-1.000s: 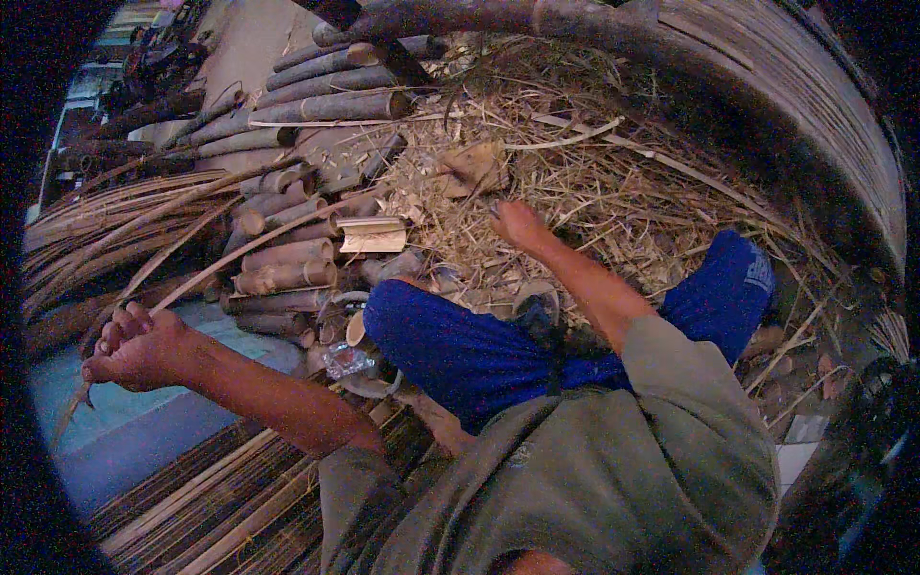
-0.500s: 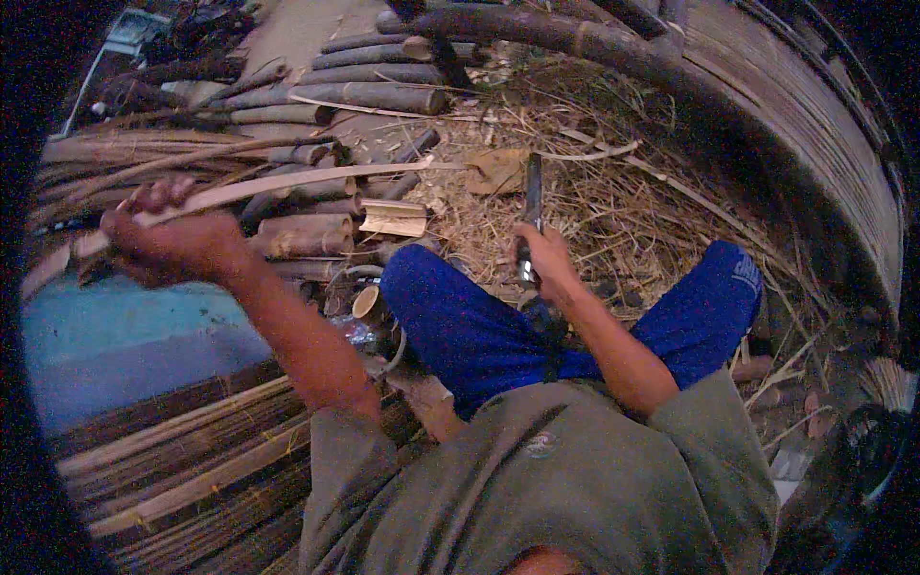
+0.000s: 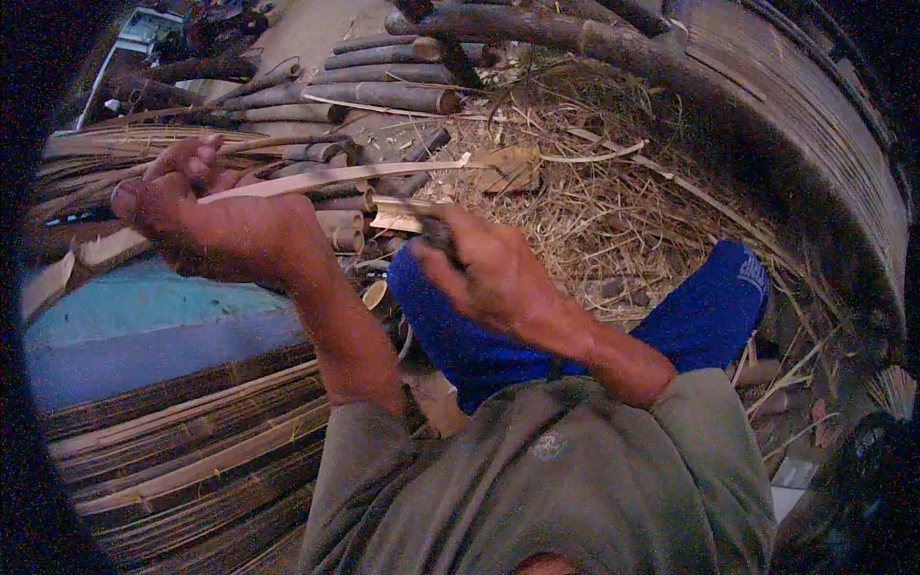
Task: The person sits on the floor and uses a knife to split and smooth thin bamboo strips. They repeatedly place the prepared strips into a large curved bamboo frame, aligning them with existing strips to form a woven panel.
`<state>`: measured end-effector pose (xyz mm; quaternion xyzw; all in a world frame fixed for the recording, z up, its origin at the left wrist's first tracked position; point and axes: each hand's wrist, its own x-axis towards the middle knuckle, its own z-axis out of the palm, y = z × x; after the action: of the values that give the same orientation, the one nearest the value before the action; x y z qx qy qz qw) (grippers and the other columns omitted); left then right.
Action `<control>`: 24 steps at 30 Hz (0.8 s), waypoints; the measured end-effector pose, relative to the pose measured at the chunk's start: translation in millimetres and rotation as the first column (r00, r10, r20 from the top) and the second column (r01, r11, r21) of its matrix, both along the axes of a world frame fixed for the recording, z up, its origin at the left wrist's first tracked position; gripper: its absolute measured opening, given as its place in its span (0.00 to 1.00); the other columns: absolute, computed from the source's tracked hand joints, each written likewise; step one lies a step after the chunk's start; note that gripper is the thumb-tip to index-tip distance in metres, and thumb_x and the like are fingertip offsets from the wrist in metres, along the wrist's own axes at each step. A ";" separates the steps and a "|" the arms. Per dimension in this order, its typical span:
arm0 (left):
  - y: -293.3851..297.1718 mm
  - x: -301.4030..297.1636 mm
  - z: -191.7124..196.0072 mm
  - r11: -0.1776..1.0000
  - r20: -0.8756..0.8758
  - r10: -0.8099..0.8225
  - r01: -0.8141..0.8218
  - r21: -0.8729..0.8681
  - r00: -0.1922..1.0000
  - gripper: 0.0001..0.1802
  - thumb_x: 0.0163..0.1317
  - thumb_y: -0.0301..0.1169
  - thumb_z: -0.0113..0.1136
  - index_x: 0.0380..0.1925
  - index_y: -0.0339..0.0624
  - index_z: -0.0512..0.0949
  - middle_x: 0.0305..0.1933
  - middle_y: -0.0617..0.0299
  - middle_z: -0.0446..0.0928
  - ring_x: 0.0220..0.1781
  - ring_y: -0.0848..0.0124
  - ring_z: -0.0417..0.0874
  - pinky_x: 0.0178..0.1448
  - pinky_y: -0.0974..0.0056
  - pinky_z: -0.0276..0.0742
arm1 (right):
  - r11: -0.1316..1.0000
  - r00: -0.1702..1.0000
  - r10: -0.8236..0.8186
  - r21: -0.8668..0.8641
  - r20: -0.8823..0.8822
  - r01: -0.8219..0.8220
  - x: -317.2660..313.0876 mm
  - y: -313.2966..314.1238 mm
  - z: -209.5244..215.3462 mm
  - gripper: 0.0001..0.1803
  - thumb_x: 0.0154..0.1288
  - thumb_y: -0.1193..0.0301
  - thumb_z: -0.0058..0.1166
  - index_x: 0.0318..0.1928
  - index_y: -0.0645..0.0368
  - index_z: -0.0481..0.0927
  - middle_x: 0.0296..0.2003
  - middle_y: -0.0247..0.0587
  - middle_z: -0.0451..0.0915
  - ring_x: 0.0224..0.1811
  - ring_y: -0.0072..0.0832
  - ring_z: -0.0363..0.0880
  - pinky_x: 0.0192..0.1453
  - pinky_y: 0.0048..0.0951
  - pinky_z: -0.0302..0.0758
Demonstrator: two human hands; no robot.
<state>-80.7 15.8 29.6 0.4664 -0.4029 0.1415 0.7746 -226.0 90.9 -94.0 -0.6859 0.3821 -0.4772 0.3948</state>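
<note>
A long pale bamboo strip (image 3: pixel 355 175) slants across the left side, its far tip at a yellowish wooden block (image 3: pixel 508 170). My left hand (image 3: pixel 225 225) is closed loosely round the strip, palm turned up and fingers curled; behind the hand the strip continues to the lower left, where a piece of it peels up. My right hand (image 3: pixel 494 273) is closed on the handle of a knife (image 3: pixel 439 240), in front of my left knee. Motion smears the knife, and its blade is hard to make out near the strip.
Cut bamboo poles (image 3: pixel 393 96) lie stacked ahead. Shavings (image 3: pixel 585 230) cover the ground beyond my knees. Bundled slats (image 3: pixel 192 460) lie at my lower left, below a turquoise-and-blue surface (image 3: pixel 153 316). A split bamboo piece (image 3: pixel 395 218) lies by the knife. A thick pole (image 3: pixel 613 43) crosses upper right.
My right hand has swung left with the knife, from beside the wooden block toward the strip. My left hand has shifted right and turned its palm further up.
</note>
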 end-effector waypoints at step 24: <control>7.8 -3.8 -1.3 0.961 0.204 -0.121 0.166 -0.221 0.971 0.12 0.68 0.35 0.45 0.26 0.42 0.67 0.29 0.62 0.69 0.34 0.69 0.71 0.42 0.65 0.67 | 0.995 0.961 -0.005 0.091 -0.275 0.032 25.0 -31.2 -48.1 0.14 0.66 0.63 0.55 0.40 0.63 0.75 0.28 0.59 0.80 0.36 0.55 0.82 0.36 0.50 0.77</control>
<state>-84.6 23.6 28.3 0.3249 -0.4878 0.1752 0.7911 -201.0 59.7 -142.2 -0.7224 0.4618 -0.3623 0.3656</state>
